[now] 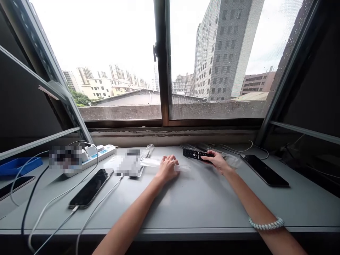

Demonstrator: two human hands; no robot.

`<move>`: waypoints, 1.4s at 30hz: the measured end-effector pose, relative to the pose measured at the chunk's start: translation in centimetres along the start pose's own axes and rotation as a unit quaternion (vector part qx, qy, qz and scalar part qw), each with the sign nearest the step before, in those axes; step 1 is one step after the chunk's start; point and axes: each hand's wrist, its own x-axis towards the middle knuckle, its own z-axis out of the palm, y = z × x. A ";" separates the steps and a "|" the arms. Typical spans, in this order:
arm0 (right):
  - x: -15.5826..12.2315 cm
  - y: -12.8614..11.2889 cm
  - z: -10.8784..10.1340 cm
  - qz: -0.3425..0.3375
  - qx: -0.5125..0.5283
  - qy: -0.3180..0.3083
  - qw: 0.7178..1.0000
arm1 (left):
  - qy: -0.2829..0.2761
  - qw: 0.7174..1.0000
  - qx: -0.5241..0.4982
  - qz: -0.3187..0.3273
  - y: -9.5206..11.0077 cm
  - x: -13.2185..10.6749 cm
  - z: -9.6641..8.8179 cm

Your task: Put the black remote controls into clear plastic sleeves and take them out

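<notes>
In my right hand (pixel 216 162) is a black remote control (pixel 195 154), gripped at its right end with the buttons facing up toward me. It is held a little above the back of the desk. My left hand (pixel 168 170) rests at the middle of the desk, its fingers curled down over a clear plastic bag (pixel 151 162). The bag sticks out on both sides of the hand, and the fingertips are partly hidden. More crumpled clear plastic (pixel 233 161) lies behind and beside my right hand.
A black phone (pixel 265 170) lies at the right. To the left are a cabled phone (pixel 91 187), a white power strip (pixel 106 152), a blurred packet (pixel 129 163) and a blue tray (pixel 21 166). White charging cables (pixel 62 193) cross the left desk edge. A window stands behind.
</notes>
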 end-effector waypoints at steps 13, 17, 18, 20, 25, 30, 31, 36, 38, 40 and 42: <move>-1.2 0.3 0.9 -0.027 -0.178 -0.107 0.978 | 0.072 0.996 0.036 -0.036 -0.3 0.2 -0.8; -0.8 0.5 0.9 -0.078 -0.241 -0.074 0.965 | 0.062 0.997 0.038 -0.034 -0.4 0.3 -1.0; -0.7 0.6 0.8 -0.117 -0.281 -0.058 0.951 | 0.061 0.997 0.036 -0.034 -0.4 0.2 -1.0; -0.5 0.7 0.6 -0.198 -0.355 -0.031 0.913 | 0.063 0.997 0.027 -0.038 -0.5 0.2 -0.9; -0.8 0.6 0.6 -0.312 -0.434 -0.086 0.841 | 0.049 0.997 -0.011 -0.058 -0.5 0.1 -0.7; -1.6 -0.1 1.0 -0.365 -0.476 -0.050 0.799 | 0.035 0.996 0.006 -0.076 -0.7 0.3 -0.6; -1.7 -0.3 1.0 -0.372 -0.481 -0.044 0.792 | 0.032 0.996 0.007 -0.081 -0.7 0.3 -0.6; -1.3 -0.4 0.4 -0.418 -0.464 -0.009 0.781 | 0.021 0.997 0.000 -0.077 -0.9 0.4 -0.3; -0.9 -0.3 0.2 -0.438 -0.436 0.009 0.786 | 0.027 0.997 0.001 -0.068 -0.8 0.4 -0.3; -0.7 -0.3 0.0 -0.450 -0.403 0.029 0.797 | 0.038 0.997 0.001 -0.061 -0.6 0.4 -0.4; -0.5 -0.3 0.1 -0.449 -0.367 0.047 0.813 | 0.052 0.997 0.002 -0.058 -0.5 0.5 -0.4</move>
